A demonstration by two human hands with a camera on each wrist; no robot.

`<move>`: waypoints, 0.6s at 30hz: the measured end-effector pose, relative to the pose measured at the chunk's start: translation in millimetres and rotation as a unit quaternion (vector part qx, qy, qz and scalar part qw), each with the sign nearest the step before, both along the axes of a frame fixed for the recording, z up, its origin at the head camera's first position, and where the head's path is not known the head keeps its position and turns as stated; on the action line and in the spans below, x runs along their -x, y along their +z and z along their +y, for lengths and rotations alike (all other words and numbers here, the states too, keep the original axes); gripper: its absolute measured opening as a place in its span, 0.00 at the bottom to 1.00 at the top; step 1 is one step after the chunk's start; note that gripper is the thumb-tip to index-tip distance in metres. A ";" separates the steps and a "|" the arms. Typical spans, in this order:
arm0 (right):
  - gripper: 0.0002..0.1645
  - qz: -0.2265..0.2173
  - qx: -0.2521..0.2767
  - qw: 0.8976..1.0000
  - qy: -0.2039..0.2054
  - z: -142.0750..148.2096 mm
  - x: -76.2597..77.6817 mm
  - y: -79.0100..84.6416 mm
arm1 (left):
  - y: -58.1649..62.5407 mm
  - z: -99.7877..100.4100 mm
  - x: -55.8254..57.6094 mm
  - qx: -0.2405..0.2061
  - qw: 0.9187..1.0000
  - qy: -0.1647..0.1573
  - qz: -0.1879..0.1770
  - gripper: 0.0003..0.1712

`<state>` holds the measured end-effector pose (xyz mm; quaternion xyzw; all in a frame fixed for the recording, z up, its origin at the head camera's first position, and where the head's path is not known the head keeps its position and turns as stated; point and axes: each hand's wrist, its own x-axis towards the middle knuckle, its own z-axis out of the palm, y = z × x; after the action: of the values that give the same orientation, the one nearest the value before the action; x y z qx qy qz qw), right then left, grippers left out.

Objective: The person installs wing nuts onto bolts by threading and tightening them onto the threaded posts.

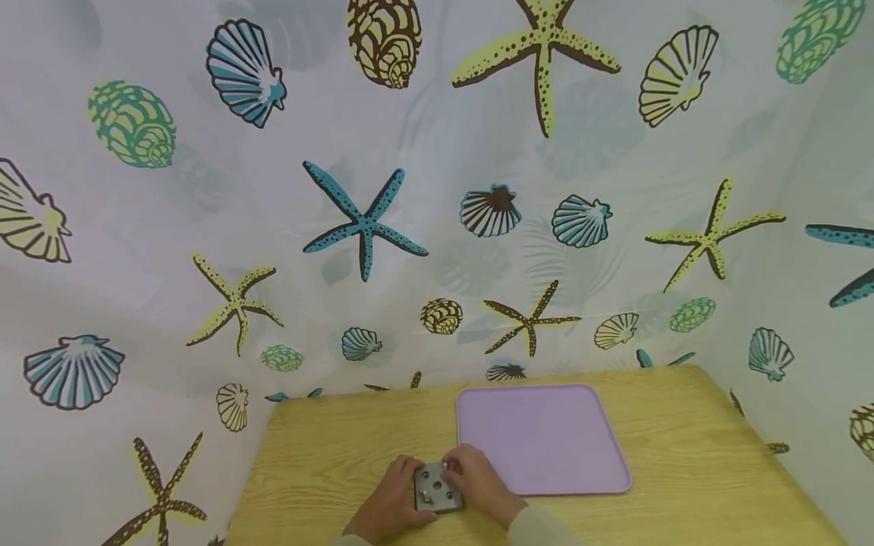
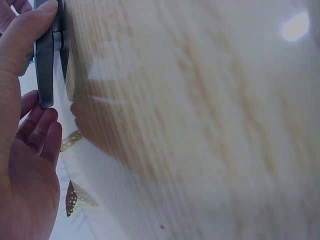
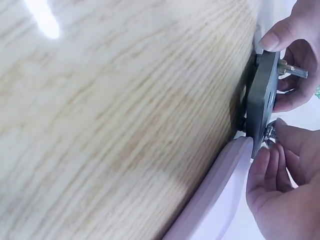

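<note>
A square grey metal plate (image 1: 437, 489) with several round holes lies over the wooden table, raised a little off it in the right wrist view. My left hand (image 1: 394, 500) grips the plate by its left side, thumb along the near edge and fingers at the far corner. A threaded bolt with a nut (image 3: 283, 68) stands up from the plate near that hand. At the plate's far right corner, my right hand (image 1: 476, 479) pinches a second threaded bolt (image 3: 271, 131) between thumb and fingers. Whether those fingertips are on a nut or the thread is partly hidden.
A lilac tray (image 1: 546, 432) lies on the table just right of the plate, its near left corner close to my right hand. The wooden table (image 1: 328, 447) runs back to a white curtain (image 1: 423, 326) printed with shells and starfish, which also hangs at both sides.
</note>
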<state>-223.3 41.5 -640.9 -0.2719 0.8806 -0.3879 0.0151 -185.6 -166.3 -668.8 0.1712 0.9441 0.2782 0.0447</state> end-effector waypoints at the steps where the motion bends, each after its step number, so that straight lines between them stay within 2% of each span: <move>1: 0.10 0.004 -0.003 1.000 -0.008 0.2 0.2 0.1 | 0.3 -0.1 -0.4 0.000 1.000 -0.001 0.003 0.49; 4: 0.08 0.010 -0.015 1.000 -0.022 0.8 0.4 0.5 | 1.3 -0.4 -1.3 -0.001 1.000 -0.006 0.016 0.49; 8: 0.08 -0.003 -0.021 0.999 -0.029 0.7 -1.0 -0.2 | 2.8 -0.4 -3.4 -0.004 1.000 -0.012 0.026 0.48; 14: 0.09 -0.044 0.001 0.999 -0.016 -0.1 -6.5 -0.4 | 4.7 -0.1 -4.9 0.001 1.000 -0.011 0.018 0.48; 18: 0.14 -0.052 0.002 0.999 -0.007 -0.5 -10.0 0.8 | 4.9 0.0 -4.8 0.003 1.000 -0.010 0.012 0.48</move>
<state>-213.3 41.0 -640.1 -0.2449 0.8796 -0.4037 0.0578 -180.8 -166.4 -664.0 0.1836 0.9436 0.2729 0.0367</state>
